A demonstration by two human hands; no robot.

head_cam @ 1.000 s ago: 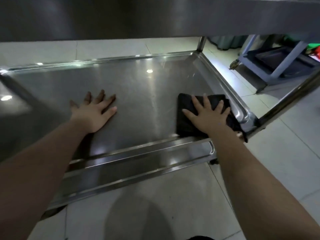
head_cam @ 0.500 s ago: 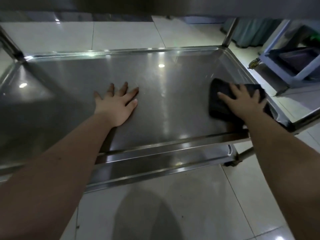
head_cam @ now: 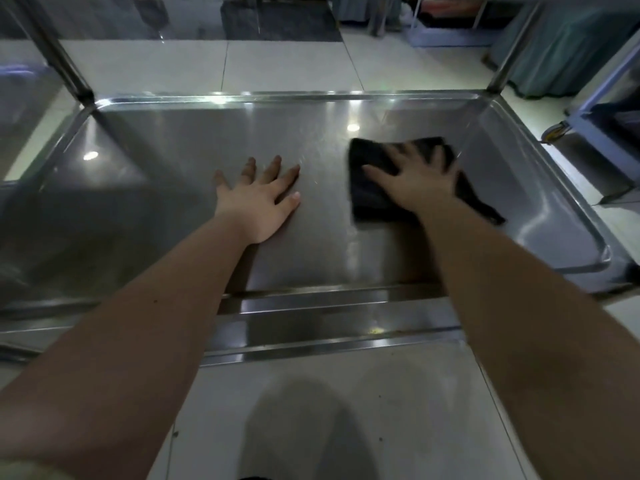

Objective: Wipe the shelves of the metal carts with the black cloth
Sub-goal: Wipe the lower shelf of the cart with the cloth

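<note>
Head view: I am mid-wipe on the cart's shelf (head_cam: 173, 188). My right hand (head_cam: 419, 181), grip spread flat, presses the black cloth (head_cam: 367, 199) down just right of the frame's centre (its fingers are blurred). My left hand (head_cam: 258, 199), grip also spread, rests on bare steel at centre. Next, I judge, the cloth must sweep the left half, so that hand must lift.

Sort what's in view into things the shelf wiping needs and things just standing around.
In the job: black cloth; right hand pressing it; left hand flat on the shelf; metal cart shelf.

Standing around: blue cart on the right; teal drape behind it; floor tiles.
</note>
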